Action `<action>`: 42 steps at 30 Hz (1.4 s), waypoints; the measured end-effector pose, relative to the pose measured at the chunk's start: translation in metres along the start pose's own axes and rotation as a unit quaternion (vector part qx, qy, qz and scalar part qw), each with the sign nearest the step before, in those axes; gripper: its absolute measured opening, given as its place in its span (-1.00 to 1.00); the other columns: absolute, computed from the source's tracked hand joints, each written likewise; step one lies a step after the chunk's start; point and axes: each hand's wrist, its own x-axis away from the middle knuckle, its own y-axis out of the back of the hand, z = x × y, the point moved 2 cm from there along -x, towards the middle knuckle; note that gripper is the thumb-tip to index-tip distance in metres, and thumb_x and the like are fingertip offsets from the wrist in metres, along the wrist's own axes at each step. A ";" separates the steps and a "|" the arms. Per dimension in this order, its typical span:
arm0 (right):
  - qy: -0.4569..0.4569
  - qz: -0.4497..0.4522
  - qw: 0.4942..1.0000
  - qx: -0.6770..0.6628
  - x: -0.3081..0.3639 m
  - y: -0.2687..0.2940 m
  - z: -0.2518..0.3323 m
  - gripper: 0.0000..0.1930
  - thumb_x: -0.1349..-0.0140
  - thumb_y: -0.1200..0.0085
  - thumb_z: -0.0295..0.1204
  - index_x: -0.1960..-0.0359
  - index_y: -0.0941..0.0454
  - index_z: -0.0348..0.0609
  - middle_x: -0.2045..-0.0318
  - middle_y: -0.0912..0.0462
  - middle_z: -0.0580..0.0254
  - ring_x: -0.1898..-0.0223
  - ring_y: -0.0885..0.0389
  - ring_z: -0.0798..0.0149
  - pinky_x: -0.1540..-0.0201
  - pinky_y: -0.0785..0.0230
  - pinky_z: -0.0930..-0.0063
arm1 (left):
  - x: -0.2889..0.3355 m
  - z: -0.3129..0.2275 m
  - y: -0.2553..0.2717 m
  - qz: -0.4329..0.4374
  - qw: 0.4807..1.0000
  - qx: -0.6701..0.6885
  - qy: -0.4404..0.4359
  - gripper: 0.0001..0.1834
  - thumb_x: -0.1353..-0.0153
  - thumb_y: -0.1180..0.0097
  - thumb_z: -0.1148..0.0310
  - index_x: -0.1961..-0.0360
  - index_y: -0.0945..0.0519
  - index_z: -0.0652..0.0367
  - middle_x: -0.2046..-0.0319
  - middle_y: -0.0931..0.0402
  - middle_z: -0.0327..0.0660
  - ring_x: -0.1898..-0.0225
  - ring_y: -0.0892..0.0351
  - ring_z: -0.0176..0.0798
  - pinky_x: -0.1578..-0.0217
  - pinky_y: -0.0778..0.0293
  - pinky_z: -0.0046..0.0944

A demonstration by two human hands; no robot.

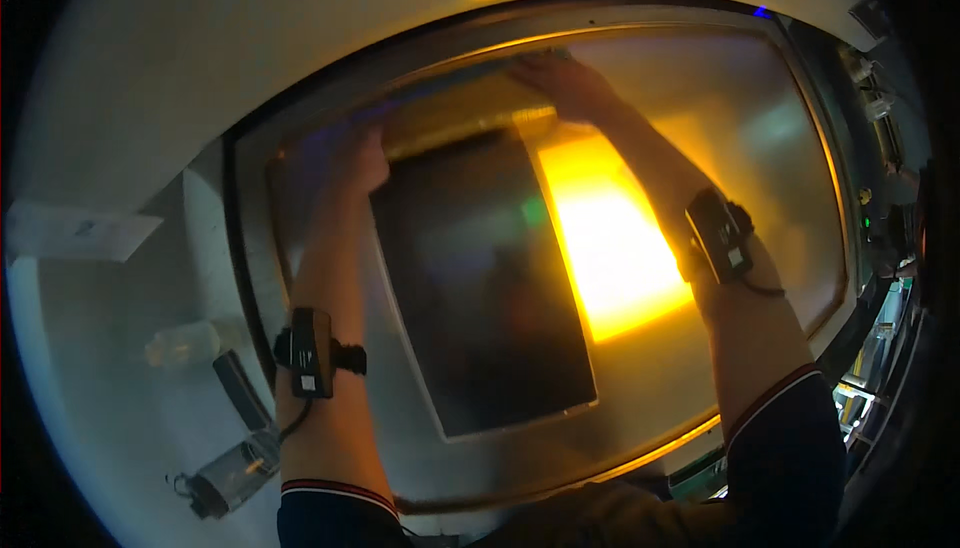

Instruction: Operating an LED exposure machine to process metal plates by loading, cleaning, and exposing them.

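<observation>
A large dark rectangular panel (480, 298) with a pale border lies flat on a metal-rimmed bed (770, 178). Along its far edge runs a shiny yellow-brown strip (450, 123), whose kind I cannot make out. My left hand (362, 163) is at the strip's left end, beside the panel's far left corner; its thumb points away from me, and the other fingers are blurred and dim. Over the strip's far right end, my right hand (565, 88) reaches with fingers stretched to the left. Whether either hand grips the strip is not visible.
Bright yellow light (620, 238) glows through the bed right of the panel. At the left stand a clear bottle (235, 476), a dark slim block (242, 390) and a pale blurred container (185, 344). Cables and fittings (880, 118) line the right side.
</observation>
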 end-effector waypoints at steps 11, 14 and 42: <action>0.008 -0.031 0.999 0.005 0.054 -0.006 0.031 -0.19 0.02 -0.10 -0.58 -0.38 -0.26 0.11 -0.36 -0.31 0.11 -0.34 -0.28 -0.02 -0.34 -0.18 0.02 | 0.066 -0.002 0.004 0.037 0.999 -0.004 -0.012 -0.24 -0.09 -0.06 0.62 -0.35 -0.32 -0.17 -0.14 -0.49 0.05 -0.21 -0.43 0.18 -0.24 -0.36 0.06; 0.034 -0.051 0.998 -0.003 0.160 -0.008 0.057 -0.36 0.01 -0.11 -0.57 -0.22 -0.43 0.05 -0.11 -0.52 0.02 -0.14 -0.47 -0.07 -0.13 -0.39 0.05 | 0.154 -0.046 -0.010 0.065 0.998 -0.004 -0.024 -0.37 -0.10 -0.09 0.61 -0.25 -0.41 -0.01 0.05 -0.59 0.11 -0.01 -0.58 0.16 -0.03 -0.49 0.08; -0.675 -0.100 0.729 -0.042 0.841 0.027 -0.463 0.11 0.06 -0.32 0.19 -0.47 0.03 0.12 -0.49 -0.04 0.28 -0.52 0.11 0.15 -0.47 0.27 -0.27 | 0.478 -0.271 -0.061 0.275 0.949 0.149 0.045 -0.06 0.21 -0.31 0.59 -0.34 -0.34 0.12 -0.13 -0.54 0.04 -0.14 -0.57 -0.04 -0.09 -0.49 -0.19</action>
